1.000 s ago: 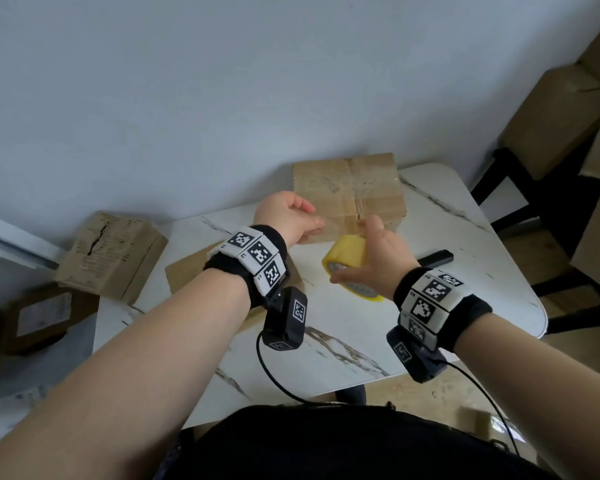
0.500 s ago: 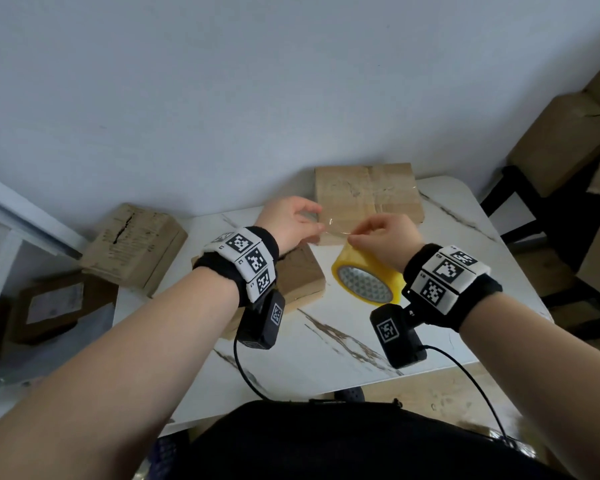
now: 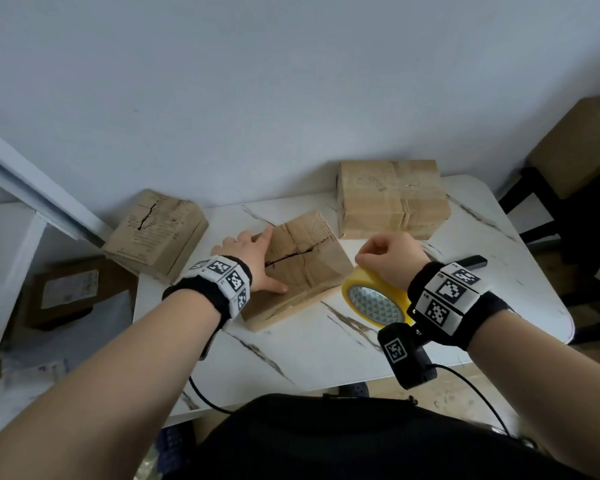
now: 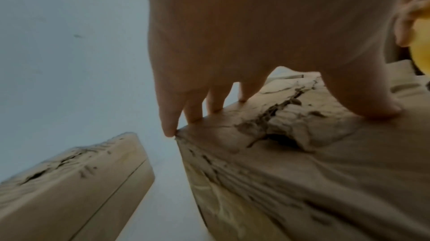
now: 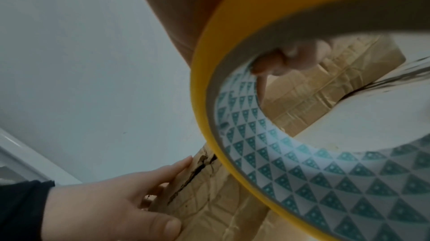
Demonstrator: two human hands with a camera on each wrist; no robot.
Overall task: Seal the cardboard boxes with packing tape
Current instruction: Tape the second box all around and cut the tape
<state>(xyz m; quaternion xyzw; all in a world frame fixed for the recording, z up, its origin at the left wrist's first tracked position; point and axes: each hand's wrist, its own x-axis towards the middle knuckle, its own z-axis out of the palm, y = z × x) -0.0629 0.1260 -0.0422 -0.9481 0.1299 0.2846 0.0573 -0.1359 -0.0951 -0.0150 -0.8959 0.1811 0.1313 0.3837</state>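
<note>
Resting flat on the near box (image 3: 302, 261), the left hand (image 3: 253, 261) has its fingers straight along the far left edge and its thumb pressed on the top. It holds nothing. This brown box sits in the middle of the white table (image 3: 326, 348). A dark crack runs across its top where the flaps meet. You cannot see what is inside any box.

The right hand (image 3: 392, 258) is curled around the yellow tape roll (image 3: 374, 299), just to the right of that box. In the right wrist view a finger reaches inside the ring, which has little green triangles printed on it. The wrist band hides part of the roll in the head view. I cannot tell if a loose strip of tape is pulled out.

A second box (image 3: 392, 199) stands at the back of the table by the wall, and it looks wrapped in shiny tape. A third box (image 3: 156, 230) with a crack in its top sits off the left end of the table. The left wrist view is blurry.

A small black thing (image 3: 471, 262) peeks out behind the right wrist, mostly hidden. More brown boxes at the far right edge (image 3: 575, 147) are cut off.
</note>
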